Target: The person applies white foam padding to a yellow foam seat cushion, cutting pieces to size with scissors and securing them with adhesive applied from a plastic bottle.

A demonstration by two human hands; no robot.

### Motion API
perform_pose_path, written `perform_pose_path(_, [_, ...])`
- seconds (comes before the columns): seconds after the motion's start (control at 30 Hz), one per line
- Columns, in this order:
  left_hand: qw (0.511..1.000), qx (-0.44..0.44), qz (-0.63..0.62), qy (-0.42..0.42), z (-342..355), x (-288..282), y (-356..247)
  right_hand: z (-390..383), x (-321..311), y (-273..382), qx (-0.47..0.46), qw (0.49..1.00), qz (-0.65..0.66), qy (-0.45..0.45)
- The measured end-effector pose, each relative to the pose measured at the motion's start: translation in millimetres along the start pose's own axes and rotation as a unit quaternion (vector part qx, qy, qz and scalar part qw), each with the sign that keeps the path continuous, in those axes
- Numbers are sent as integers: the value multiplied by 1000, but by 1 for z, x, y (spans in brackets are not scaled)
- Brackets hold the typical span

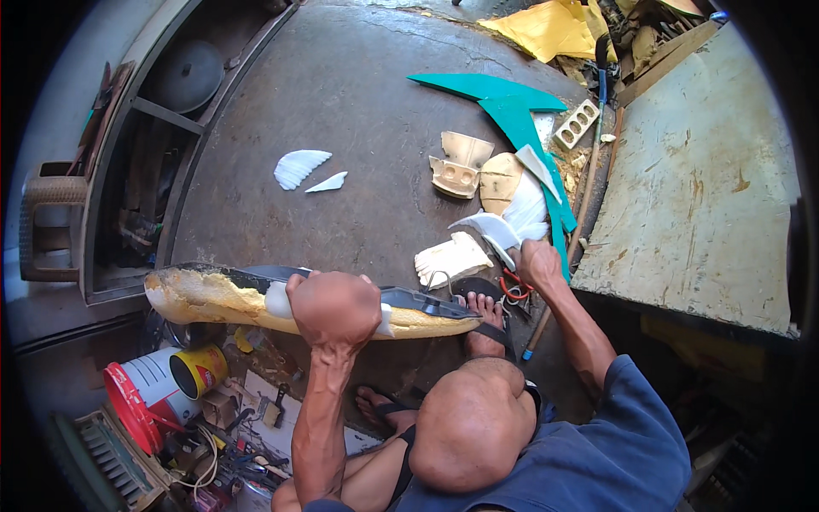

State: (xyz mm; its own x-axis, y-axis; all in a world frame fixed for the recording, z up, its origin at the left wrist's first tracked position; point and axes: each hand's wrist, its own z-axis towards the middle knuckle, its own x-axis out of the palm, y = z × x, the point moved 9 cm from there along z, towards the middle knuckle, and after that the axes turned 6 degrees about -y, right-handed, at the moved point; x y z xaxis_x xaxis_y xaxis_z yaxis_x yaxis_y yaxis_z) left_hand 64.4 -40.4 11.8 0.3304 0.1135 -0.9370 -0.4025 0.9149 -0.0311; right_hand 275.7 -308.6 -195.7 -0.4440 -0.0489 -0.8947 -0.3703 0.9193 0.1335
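Note:
A long seat cushion [426, 322] of yellowish foam with white foam patches and a black base lies across in front of me. My left hand [335, 307], partly blurred, is closed around its middle. To the right, my right hand [540, 263] is closed at the end of a curved white foam piece [488, 225]; its fingertips are partly hidden. Just below that hand, red-handled scissors [514, 286] lie by my foot. A cream foam block [452, 258] and a tan rounded foam piece [503, 181] lie close by.
Teal sheet offcuts [512, 115] and a long stick [589, 183] lie along the right, beside a worn board [691, 188]. Two white scraps [300, 169] sit on the floor [358, 102]. At lower left stand a white bucket [149, 388], a yellow can [200, 371] and scattered tools.

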Motion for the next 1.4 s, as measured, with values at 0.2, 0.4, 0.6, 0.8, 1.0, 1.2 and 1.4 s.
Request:
perform_pose_path(0.2, [996,61,-62,16,16,3,-2,110,-89,-44,50,884,-6,-465])
perform_pose_path(0.4, [984,107,-95,109,14,1,3,147,-148,-24,8,901,3,-434])
perform_pose_path(0.6, [966,189,-89,154,-8,29,-30,131,-57,-3,-100,984,-20,-144])
perform_pose_path(0.8, [960,212,-81,163,-31,33,-49,93,-59,-32,-32,984,-84,-156])
perform_pose_path(1.0, [956,226,-122,141,-79,0,-59,90,-50,-30,-159,974,-28,-162])
perform_pose_path(1.2, [956,234,-140,113,-90,-7,-63,74,-76,1,-185,970,-17,-155])
perform_pose_path(1.4, [956,239,-136,105,-91,-4,-63,50,-129,15,-104,955,162,-226])
